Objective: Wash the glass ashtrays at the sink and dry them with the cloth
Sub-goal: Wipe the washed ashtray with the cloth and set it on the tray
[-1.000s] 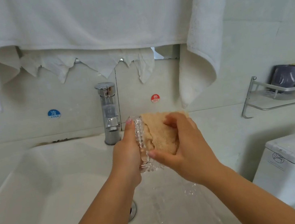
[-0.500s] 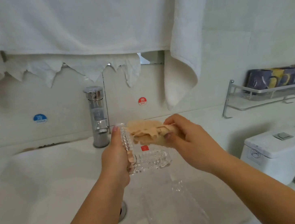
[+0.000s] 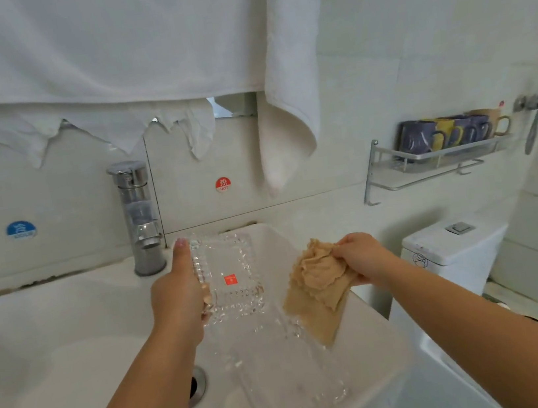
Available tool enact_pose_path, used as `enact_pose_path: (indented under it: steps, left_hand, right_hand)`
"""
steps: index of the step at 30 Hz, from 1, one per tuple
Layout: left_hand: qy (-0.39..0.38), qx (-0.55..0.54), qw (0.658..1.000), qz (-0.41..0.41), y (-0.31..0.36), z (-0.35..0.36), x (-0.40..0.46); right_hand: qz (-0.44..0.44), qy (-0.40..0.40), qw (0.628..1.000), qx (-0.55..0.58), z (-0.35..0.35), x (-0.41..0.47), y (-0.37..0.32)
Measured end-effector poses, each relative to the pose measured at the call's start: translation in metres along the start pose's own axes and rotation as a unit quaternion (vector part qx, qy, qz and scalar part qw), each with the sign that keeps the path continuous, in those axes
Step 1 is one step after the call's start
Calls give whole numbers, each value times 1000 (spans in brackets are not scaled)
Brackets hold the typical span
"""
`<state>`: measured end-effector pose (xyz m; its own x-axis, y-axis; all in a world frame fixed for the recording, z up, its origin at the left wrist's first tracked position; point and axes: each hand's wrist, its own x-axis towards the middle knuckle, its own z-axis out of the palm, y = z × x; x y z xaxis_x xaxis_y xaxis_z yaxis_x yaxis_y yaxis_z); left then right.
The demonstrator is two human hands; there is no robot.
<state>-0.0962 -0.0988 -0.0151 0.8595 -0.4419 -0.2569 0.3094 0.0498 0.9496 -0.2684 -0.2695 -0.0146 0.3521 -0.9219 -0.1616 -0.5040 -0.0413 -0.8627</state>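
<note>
White sink (image 3: pixel 55 337) below: your left hand (image 3: pixel 178 292) grips the glass ashtray (image 3: pixel 228 278) by one edge, your right hand (image 3: pixel 362 261) bunches the cloth (image 3: pixel 317 287). Wet glass could slip and chip.

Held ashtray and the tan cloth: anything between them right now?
Nothing is held between them. In the head view, the glass ashtray and the cloth are apart, and only the white sink rim shows behind the gap.
</note>
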Motion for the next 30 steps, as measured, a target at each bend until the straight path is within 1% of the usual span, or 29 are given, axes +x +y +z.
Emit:
enact_pose_path:
  steps: [3, 4, 6, 7, 9, 10, 11, 12, 13, 14, 15, 17, 20, 21, 22, 23, 24, 25, 26, 27, 30]
  left_hand:
    - [6, 12, 1000, 3, -1, 1, -1]
    - [6, 17, 1000, 6, -1, 1, -1]
    - [2, 16, 1000, 10, 0, 2, -2]
    - [1, 15, 1000, 11, 0, 2, -2]
    - [1, 16, 1000, 11, 0, 3, -2]
    - [0, 15, 1000, 12, 0, 3, -2]
    - [-2, 14, 1000, 14, 0, 3, -2]
    - [-5, 14, 1000, 17, 0, 4, -3]
    - [-8, 15, 1000, 19, 1, 5, -4]
    - [-8, 17, 1000, 22, 1, 5, -5]
    - [-8, 18, 999, 26, 1, 6, -6]
    - [-8, 16, 999, 35, 1, 6, -6]
    - [-6, 22, 999, 38, 1, 5, -3]
    - [-5, 22, 999, 34, 2, 6, -2]
    - [-5, 20, 999, 32, 1, 6, -2]
    - [-7, 19, 999, 30, 1, 6, -2]
    - [-9, 19, 999, 29, 0, 6, -2]
    - [-11, 18, 999, 25, 0, 6, -2]
    - [-14, 15, 1000, 20, 0, 7, -1]
    - [-17, 11, 1000, 14, 0, 7, -1]
    - [-30, -6, 1000, 2, -1, 9, -2]
  right_hand:
    - [-41, 56, 991, -110, 2, 5, 7]
    - [-59, 71, 983, -158, 4, 4, 8]
    - [-116, 113, 954, -254, 7, -1, 8]
    - [-150, 119, 944, -268, 9, -4, 8]
    - [-173, 64, 946, -268, 13, -15, 6]
    - [-176, 29, 934, -310, 16, -19, 6]
    - [-183, 12, 908, -377, 21, -21, 9]
    - [-192, 15, 883, -429, 24, -21, 12]
    - [-205, 32, 869, -449, 26, -19, 15]
    - [-209, 49, 870, -443, 27, -16, 16]
    - [-208, 61, 880, -422, 26, -14, 15]
    - [-187, 61, 915, -352, 20, -5, 9]
    - [-137, 71, 972, -175, 3, 6, -8]
    - [-104, 67, 987, -104, -5, 7, -12]
    - [-66, 55, 995, -44, -12, 8, -14]
    - [-33, 39, 998, -21, -17, 10, -13]
    - [-13, 26, 998, -48, -21, 13, -9]
    - [-8, 19, 994, -103, -23, 16, -4]
    - [-17, 16, 988, -153, -21, 18, 1]
    - [-32, 9, 983, -178, -17, 16, 5]
    - [-77, -65, 975, -196, 1, 6, 8]
